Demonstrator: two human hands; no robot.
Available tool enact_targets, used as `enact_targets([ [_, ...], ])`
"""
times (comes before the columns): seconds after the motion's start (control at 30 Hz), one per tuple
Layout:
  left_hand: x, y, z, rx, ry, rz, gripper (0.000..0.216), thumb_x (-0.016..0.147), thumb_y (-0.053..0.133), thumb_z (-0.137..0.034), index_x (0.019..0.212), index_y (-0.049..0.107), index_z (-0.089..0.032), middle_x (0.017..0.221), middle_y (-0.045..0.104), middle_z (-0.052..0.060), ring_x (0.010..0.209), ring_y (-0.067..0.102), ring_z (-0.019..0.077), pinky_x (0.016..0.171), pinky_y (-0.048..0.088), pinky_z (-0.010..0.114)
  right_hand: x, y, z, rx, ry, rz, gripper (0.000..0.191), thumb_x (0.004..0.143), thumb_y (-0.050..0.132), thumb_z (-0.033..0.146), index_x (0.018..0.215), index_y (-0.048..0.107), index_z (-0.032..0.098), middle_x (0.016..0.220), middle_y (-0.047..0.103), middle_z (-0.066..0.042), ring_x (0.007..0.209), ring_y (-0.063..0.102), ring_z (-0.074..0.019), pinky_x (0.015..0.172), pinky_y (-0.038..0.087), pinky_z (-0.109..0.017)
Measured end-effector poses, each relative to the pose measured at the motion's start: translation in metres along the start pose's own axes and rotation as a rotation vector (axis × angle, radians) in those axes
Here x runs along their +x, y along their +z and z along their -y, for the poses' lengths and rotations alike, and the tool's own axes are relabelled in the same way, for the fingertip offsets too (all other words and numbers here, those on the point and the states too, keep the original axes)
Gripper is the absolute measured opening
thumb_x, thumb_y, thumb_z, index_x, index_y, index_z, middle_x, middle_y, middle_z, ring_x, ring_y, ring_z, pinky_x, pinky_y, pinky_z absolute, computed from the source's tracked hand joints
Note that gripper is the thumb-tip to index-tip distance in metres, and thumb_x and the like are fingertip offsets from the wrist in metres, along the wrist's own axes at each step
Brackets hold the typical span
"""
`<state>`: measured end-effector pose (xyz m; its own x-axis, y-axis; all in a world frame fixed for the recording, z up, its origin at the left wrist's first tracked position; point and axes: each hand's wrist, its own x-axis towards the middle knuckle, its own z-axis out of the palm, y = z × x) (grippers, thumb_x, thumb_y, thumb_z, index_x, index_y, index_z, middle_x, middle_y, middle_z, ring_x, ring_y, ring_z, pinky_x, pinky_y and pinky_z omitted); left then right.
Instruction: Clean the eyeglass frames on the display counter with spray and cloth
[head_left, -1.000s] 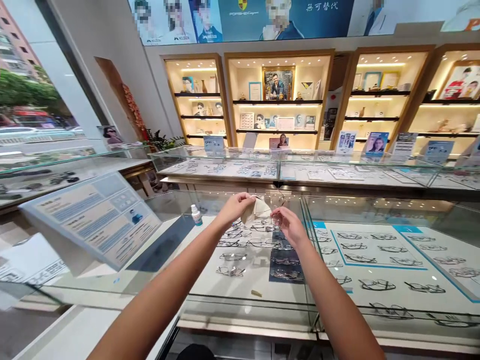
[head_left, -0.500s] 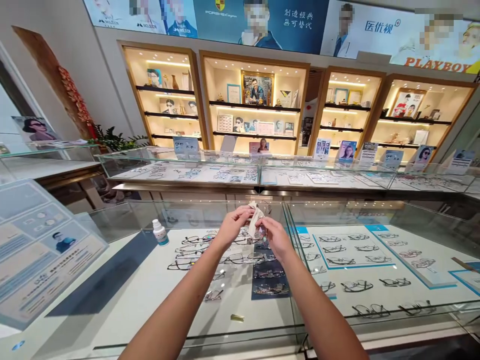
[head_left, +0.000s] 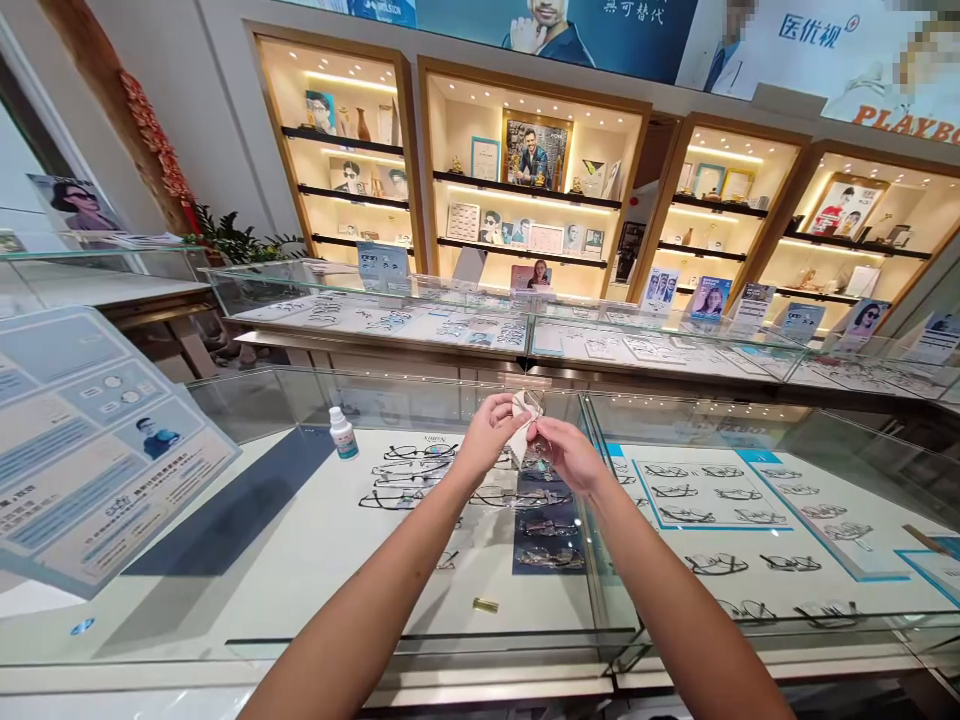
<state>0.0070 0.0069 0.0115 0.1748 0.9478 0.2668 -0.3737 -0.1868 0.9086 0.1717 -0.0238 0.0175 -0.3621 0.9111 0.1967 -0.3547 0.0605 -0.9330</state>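
Note:
Above the glass counter, my left hand (head_left: pixel 489 432) pinches a pale cleaning cloth (head_left: pixel 520 446) between thumb and fingers. My right hand (head_left: pixel 571 452) is closed on a thin-rimmed pair of glasses (head_left: pixel 537 402), whose lens area meets the cloth. Fingers and cloth cover much of these glasses. Beneath my hands, inside the case, lie several rows of eyeglasses (head_left: pixel 409 470), some on a dark blue panel (head_left: pixel 551 560). A white bottle with a teal label (head_left: pixel 343 436) stands to the left of my hands.
A large printed sign (head_left: pixel 97 450) leans at the left. A small gold block (head_left: pixel 486 605) lies near the front edge. To the right, a second glass case (head_left: pixel 720 540) holds more eyeglasses. Further back run another display counter (head_left: pixel 390 320) and lit shelves (head_left: pixel 525 210).
My view has tilted down and shifted slightly left. Both hands stay together; the cloth has been folded closer around the glasses, and the right fingers have moved in toward the left.

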Motion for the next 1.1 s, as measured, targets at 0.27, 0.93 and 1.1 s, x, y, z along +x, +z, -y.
enact_targets([
  [0.27,-0.004,-0.001,-0.006,0.255,0.109,-0.023,0.048,0.077,0.084,-0.056,0.101,0.070,-0.017,0.105,0.076,0.008,0.093,0.070,0.0211,0.082,0.053,0.030,0.007,-0.012,0.004,-0.161,-0.034,0.091,0.040,0.084,0.079,0.058,0.079,0.074,0.019,0.075,0.061,-0.003,0.073,0.051,-0.0165,0.073,0.037,-0.030],
  [0.93,-0.011,0.012,0.012,-0.035,-0.093,-0.030,0.052,0.079,0.081,-0.065,0.090,0.063,-0.018,0.064,0.063,-0.003,0.046,0.050,0.0093,0.043,0.037,0.022,-0.003,-0.015,-0.023,-0.161,0.025,0.036,0.034,0.084,0.076,0.052,0.077,0.075,0.019,0.072,0.065,-0.003,0.067,0.050,-0.0157,0.065,0.038,-0.030],
  [1.1,-0.011,0.012,0.009,0.025,-0.039,-0.062,0.054,0.076,0.083,-0.066,0.088,0.064,-0.017,0.065,0.062,-0.003,0.049,0.049,0.0083,0.044,0.036,0.021,-0.008,-0.002,-0.011,-0.236,-0.002,0.052,0.028,0.071,0.087,0.041,0.086,0.080,0.019,0.082,0.072,-0.002,0.076,0.057,-0.0168,0.075,0.043,-0.031],
])
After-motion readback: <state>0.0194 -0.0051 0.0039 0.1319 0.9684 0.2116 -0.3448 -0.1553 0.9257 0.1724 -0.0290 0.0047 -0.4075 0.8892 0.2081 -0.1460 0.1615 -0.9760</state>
